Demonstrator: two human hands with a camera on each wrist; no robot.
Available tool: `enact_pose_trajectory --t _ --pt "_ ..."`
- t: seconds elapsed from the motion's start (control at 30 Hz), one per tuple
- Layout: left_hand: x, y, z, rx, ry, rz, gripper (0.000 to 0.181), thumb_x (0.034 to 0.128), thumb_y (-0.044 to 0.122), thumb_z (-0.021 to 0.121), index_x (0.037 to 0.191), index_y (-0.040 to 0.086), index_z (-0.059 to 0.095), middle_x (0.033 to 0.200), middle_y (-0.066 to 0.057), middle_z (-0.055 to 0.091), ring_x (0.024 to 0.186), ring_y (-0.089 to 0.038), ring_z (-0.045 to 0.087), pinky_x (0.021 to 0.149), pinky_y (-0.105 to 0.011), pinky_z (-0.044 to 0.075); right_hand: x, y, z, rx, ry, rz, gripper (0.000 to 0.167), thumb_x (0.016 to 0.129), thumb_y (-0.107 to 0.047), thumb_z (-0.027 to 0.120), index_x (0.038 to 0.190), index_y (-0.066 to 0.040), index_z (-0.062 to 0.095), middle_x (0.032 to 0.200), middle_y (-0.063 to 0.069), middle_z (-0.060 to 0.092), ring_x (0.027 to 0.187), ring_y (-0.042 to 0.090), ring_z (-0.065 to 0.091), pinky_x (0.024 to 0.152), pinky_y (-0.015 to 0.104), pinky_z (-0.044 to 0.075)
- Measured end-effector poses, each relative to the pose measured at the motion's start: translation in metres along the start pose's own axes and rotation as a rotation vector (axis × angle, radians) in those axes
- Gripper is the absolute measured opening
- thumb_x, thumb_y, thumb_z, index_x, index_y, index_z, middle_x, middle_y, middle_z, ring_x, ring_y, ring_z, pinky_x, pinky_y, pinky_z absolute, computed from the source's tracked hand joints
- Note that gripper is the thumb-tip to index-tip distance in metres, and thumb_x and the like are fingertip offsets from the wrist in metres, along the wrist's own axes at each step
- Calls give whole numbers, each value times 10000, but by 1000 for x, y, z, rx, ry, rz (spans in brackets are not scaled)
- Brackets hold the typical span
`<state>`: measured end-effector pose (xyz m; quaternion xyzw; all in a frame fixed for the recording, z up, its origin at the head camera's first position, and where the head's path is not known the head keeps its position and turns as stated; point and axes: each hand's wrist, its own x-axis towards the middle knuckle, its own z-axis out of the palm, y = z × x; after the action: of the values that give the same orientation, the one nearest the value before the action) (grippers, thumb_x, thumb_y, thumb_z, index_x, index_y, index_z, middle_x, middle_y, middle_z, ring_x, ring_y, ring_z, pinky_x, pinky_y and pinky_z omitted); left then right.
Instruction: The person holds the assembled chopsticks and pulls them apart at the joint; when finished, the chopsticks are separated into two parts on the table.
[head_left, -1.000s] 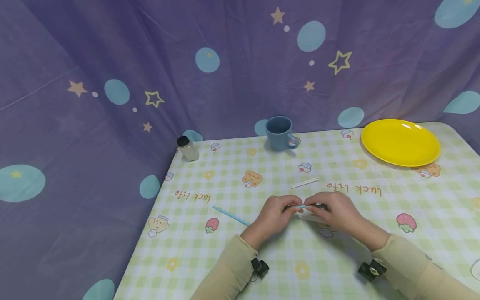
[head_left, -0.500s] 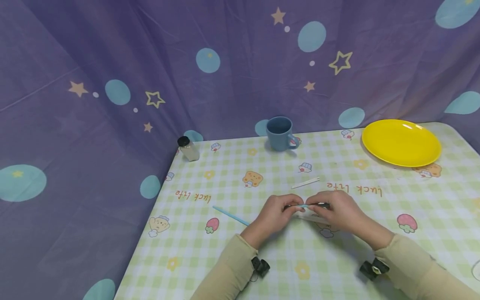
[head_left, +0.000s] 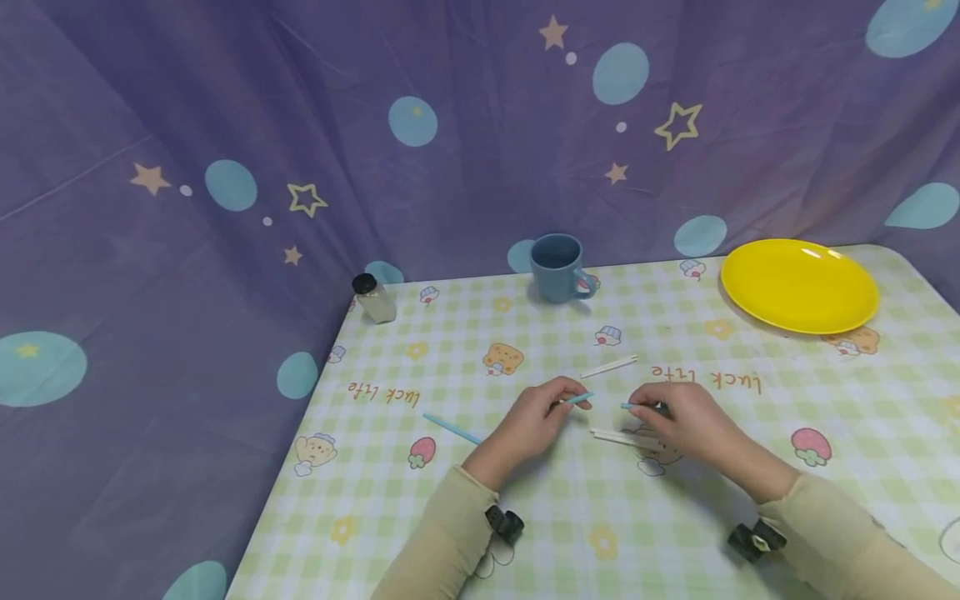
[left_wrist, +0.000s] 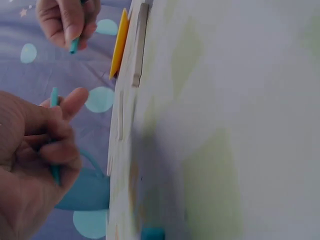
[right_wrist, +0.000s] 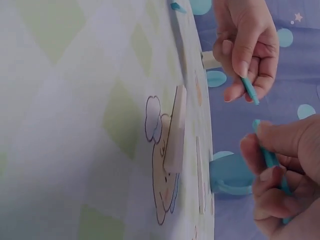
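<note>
Above the table, my left hand point(head_left: 531, 423) pinches one short blue stick piece point(head_left: 581, 398) between thumb and fingers. A second short blue stick piece point(right_wrist: 270, 159) is gripped in my right hand point(head_left: 678, 418), its tip poking out toward the left hand. A small gap separates the two pieces. Below the hands lies a pair of white sticks point(head_left: 624, 439), partly under the right hand. Another pair of white sticks point(head_left: 609, 366) lies farther back. A longer blue stick point(head_left: 450, 427) rests beside the left forearm, which hides one end.
A blue mug point(head_left: 557, 268) stands at the table's back edge. To its right is a yellow plate point(head_left: 799, 287). At the back left corner stands a small jar with a black lid point(head_left: 374, 298). A checked cloth point(head_left: 600, 500) covers the table; a purple curtain point(head_left: 480, 183) hangs behind.
Earlier, both hands met at one blue stick. Now they are apart, each with its own blue piece; the left hand moved left, the right hand slightly right, uncovering the near white sticks.
</note>
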<state>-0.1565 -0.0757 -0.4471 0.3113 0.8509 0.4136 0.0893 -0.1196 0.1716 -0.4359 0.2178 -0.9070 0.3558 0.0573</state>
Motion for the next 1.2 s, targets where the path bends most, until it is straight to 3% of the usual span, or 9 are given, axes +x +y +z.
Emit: enact_pose_trajectory --t 0.13,0.23,0.37,0.5,0.63,0.8,1.0,1.2 --pt "0 -4 -7 45 -74 -10 329 1007 -37 454 1270 145 531 1194 13 672 826 -118 610 736 -207 450 -2 5 -2 -1 -35 35 185 894 13 647 1056 -33 722 929 10 711 786 134 604 699 345 499" --pt "1 -6 -12 46 -95 -4 373 1007 -66 425 1329 115 480 1229 -44 654 821 -144 627 739 -198 470 -3 9 -5 -11 -63 33 318 894 89 557 1191 38 658 959 37 707 757 126 545 671 311 450" --pt "4 -9 -16 92 -60 -28 359 997 -12 497 1339 98 484 1232 -67 662 993 -152 671 896 -232 478 -5 12 -7 -21 -94 30 399 906 109 511 1295 59 582 1049 140 700 718 125 488 641 294 399" --pt "10 -9 -15 99 9 -110 315 975 15 556 1277 106 557 1184 -60 687 991 -136 681 930 -268 477 -7 15 -6 -16 -84 36 430 907 73 576 1335 39 554 1081 183 698 738 143 564 636 284 419" --pt "18 -9 -10 79 106 -180 214 960 49 602 1149 131 661 1065 -7 727 940 -87 679 856 -248 500 -7 16 -2 -5 -20 37 293 883 17 666 1176 4 673 968 105 728 764 137 633 642 299 475" --pt "30 -9 4 137 214 -233 84 921 114 680 980 146 731 884 54 721 797 -33 643 725 -209 497 -4 16 8 -28 45 92 36 835 -117 768 870 -120 757 809 -49 719 717 101 641 667 331 511" --pt "43 -4 17 224 270 -286 34 892 179 727 893 155 750 770 83 680 669 -23 572 630 -203 457 -1 13 20 -3 53 166 54 797 -180 811 787 -172 759 749 -90 707 725 110 659 685 346 503" --pt "57 0 25 287 298 -318 82 861 239 764 794 209 728 713 137 639 646 -22 550 629 -210 443 0 9 28 -12 43 209 95 785 -219 823 747 -186 743 723 -105 691 696 102 620 673 350 473"
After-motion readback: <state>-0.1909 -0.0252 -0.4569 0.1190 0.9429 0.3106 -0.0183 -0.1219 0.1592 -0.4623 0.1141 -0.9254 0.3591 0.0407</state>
